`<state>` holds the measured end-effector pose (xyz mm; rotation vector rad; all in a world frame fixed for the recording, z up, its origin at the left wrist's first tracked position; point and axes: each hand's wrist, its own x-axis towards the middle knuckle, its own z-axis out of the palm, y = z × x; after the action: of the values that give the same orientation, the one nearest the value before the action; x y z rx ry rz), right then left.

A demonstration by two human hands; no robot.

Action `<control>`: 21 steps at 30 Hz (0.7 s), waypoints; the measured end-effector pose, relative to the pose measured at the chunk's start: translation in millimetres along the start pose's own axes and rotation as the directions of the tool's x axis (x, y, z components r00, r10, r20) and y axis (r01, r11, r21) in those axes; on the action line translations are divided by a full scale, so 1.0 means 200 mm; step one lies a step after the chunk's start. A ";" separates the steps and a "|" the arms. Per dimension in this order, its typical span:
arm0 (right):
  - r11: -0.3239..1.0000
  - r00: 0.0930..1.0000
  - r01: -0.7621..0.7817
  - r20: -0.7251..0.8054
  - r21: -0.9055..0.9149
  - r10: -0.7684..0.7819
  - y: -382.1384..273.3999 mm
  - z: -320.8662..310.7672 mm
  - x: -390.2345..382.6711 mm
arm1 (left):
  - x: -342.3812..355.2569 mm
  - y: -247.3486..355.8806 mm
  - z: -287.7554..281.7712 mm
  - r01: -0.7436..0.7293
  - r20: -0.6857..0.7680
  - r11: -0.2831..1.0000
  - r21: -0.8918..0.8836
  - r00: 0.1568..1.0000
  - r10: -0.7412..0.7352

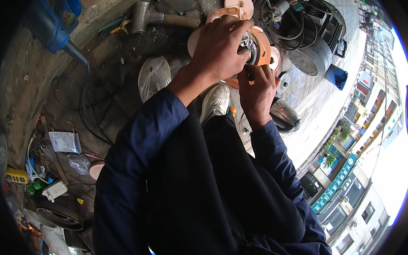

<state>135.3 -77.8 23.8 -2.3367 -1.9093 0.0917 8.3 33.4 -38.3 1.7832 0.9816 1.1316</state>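
Note:
In front of my knees is a round part with a wide copper-orange rim [263,49] and a dark, metallic middle; it looks like part of a motor, though my hands cover much of it. My left hand [221,47] reaches over it from the left, fingers curled on its far side and thumb bent into the middle. At its near edge, my right hand [258,91] has thumb and fingertips pinched together against the rim. Whatever lies between those fingertips is hidden. Pale pink discs [239,4], perhaps wire spools, lie just beyond and beside the part.
A hammer [163,21] lies beyond my left hand. At upper left is a blue power tool [56,24] with a black cord [82,98]. Grey motor housing [308,59] and tangled cables stand at right, near a blue container [336,77]. Several loose parts litter the left ground.

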 end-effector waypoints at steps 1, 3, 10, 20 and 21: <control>0.999 0.998 0.048 -0.042 -0.025 -0.049 0.00 0.00 0.00 | 0.00 0.00 0.00 -0.010 -0.010 1.000 0.005 1.000 0.010; 0.999 0.998 0.032 -0.046 -0.038 -0.034 0.00 0.01 0.00 | 0.00 -0.01 0.01 -0.032 -0.030 0.999 0.013 0.999 0.033; 0.996 0.996 -0.065 -0.061 0.053 0.068 -0.02 0.00 -0.01 | -0.01 -0.01 0.01 -0.008 -0.001 0.999 0.031 1.000 0.008; 0.990 0.992 -0.118 -0.035 0.074 0.121 -0.01 -0.04 -0.02 | -0.02 -0.02 0.03 0.005 -0.010 1.000 0.026 1.000 -0.005; 0.989 0.991 -0.117 -0.060 0.087 0.122 0.02 -0.06 -0.04 | -0.02 -0.02 0.02 0.004 -0.012 0.999 0.032 1.000 -0.004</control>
<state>138.4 -87.3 34.6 -2.3668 -1.7015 0.1033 10.7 30.1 -44.1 1.8008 1.0153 1.1311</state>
